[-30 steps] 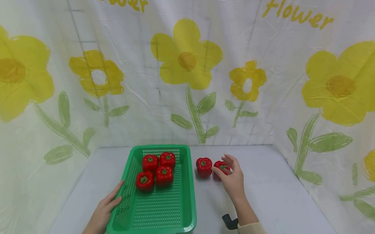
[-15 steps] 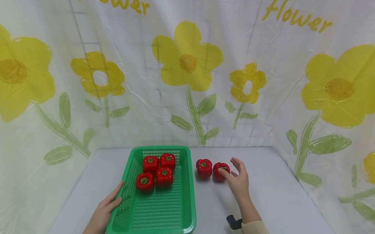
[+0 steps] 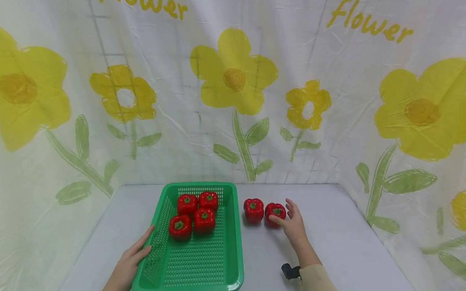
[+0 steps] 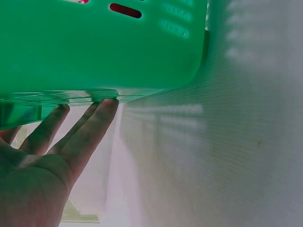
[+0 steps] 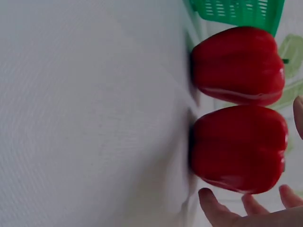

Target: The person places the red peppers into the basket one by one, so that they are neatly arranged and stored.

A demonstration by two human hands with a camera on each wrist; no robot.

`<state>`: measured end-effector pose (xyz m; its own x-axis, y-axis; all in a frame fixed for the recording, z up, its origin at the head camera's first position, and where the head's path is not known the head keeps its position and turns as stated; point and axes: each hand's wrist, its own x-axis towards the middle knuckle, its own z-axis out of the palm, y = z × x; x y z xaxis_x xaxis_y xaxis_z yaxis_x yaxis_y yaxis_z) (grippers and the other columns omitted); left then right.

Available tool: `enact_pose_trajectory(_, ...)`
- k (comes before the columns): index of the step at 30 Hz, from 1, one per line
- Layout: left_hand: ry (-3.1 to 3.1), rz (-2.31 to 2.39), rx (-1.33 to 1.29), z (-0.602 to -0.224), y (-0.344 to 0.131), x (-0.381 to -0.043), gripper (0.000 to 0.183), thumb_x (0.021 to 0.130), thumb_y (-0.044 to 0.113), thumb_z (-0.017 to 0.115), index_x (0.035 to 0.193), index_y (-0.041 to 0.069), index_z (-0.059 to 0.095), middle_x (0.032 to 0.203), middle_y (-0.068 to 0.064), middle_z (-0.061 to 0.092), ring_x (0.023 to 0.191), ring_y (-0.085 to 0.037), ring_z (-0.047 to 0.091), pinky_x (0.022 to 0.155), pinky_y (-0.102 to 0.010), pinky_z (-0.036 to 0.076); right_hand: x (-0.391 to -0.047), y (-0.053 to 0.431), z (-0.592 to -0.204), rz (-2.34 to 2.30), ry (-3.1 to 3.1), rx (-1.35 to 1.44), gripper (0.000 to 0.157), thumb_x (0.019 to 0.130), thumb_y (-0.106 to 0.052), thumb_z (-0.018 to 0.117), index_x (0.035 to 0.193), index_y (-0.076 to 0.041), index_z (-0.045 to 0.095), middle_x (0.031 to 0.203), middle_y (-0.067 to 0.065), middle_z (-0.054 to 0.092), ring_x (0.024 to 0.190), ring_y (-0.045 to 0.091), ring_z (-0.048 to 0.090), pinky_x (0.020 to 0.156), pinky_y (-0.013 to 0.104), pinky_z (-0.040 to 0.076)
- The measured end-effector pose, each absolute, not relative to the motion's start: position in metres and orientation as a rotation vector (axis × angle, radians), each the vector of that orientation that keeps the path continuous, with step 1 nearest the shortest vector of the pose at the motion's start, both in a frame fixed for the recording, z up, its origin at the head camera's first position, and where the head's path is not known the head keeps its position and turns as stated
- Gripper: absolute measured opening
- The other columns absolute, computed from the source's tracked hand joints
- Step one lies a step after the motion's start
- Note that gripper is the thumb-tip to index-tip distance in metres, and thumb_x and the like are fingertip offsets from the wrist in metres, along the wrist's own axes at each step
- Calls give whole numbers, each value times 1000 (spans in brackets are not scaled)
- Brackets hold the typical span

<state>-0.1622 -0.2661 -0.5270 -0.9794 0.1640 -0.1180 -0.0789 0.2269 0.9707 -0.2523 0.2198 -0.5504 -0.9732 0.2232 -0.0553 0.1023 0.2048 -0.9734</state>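
Observation:
Against the left side of a green basket [image 3: 201, 288], my left hand [image 3: 126, 267] rests with its fingers extended. The left wrist view shows straight fingers [image 4: 90, 135] touching the basket's wall. Several red bell peppers [image 3: 204, 221] sit grouped in the far half of the basket. Beyond its right side, two more stand upright on the table. My right hand [image 3: 294, 225] is spread at the right one, the right bell pepper [image 5: 239, 150], thumb in front and fingers to its right. A gap shows between fingertips and pepper in the right wrist view. The left bell pepper [image 3: 254, 211] stands close beside it.
A pale table [image 3: 353, 249] carries everything. Behind it and along both sides hangs a white curtain [image 3: 170, 157] with yellow flowers. A small black device [image 3: 290, 271] is at my right wrist, by the beige sleeve [image 3: 317, 281].
My right hand has drawn back to the right and slightly nearer, uncovering more of the right bell pepper. My left hand and the basket have stayed in place.

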Motion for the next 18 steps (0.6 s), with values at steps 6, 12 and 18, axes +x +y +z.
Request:
enact_pose_trajectory(6, 2300, 1826, 65, -527, -266, -162, 58, 108, 41, 41, 162, 25, 24, 169, -3, 12, 155, -38, 5, 97, -4, 28, -258, 223, -560, 1940, -2384, -326, 95, 82, -20, 85, 158, -12, 29, 161, 23, 31, 150, 46, 25, 117, 58, 35)
enact_pose_trajectory(12, 2326, 1797, 55, -527, -266, -162, 58, 109, 41, 40, 162, 25, 24, 169, -4, 12, 155, -38, 7, 107, -14, 30, -258, 223, -563, 1932, -2410, -308, 90, 84, -22, 84, 157, -9, 33, 159, 25, 33, 146, 48, 32, 114, 58, 39)
enact_pose_trajectory(18, 2343, 1790, 68, -527, -267, -163, 57, 109, 40, 39, 162, 24, 24, 169, -4, 13, 155, -38, 7, 110, -16, 28, -255, 222, -565, 1912, -2427, -317, 88, 84, -25, 84, 156, -9, 35, 160, 22, 34, 145, 46, 36, 112, 56, 43)
